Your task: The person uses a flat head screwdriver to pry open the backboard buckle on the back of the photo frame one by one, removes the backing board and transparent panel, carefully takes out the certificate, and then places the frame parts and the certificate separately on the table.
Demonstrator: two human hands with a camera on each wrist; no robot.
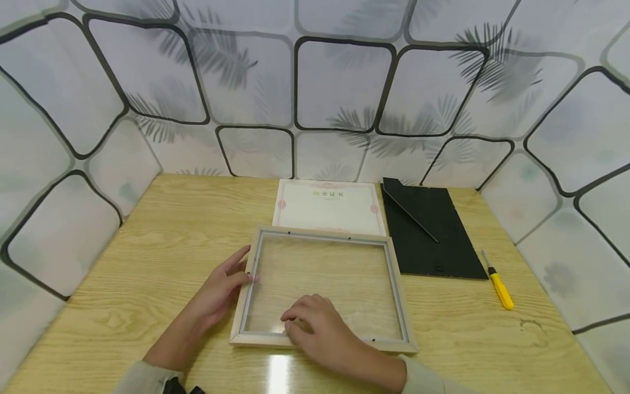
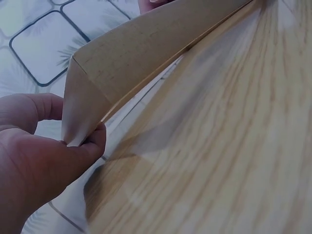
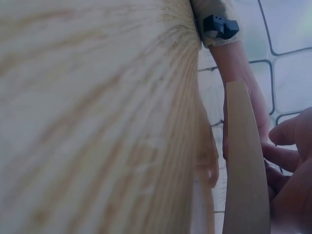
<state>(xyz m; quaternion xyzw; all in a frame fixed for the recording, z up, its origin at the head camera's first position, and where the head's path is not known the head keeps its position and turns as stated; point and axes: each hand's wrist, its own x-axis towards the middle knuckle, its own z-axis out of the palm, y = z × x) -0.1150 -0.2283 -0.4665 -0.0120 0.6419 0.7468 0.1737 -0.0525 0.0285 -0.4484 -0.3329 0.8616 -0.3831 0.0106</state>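
A pale wooden picture frame [image 1: 322,234] with a clear pane lies on the table, its inner rim showing small dark tabs. At its left side my left hand [image 1: 223,290] grips the edge, thumb over the rim; the left wrist view shows thumb and fingers around the wooden edge [image 2: 126,53], slightly raised off the table. Over the near bar, left of its middle, is my right hand [image 1: 322,331], fingers loosely bent with the tips close to the inner rim. In the right wrist view its fingers [image 3: 285,156] are beside the bar; whether they touch a tab is hidden.
Behind the frame lies a white certificate sheet [image 1: 330,210] with Chinese lettering. To its right is a black backing board [image 1: 443,230] with a stand flap. A yellow-handled screwdriver [image 1: 500,288] lies further right. Patterned fabric walls [image 1: 339,87] surround the wooden table [image 1: 162,235].
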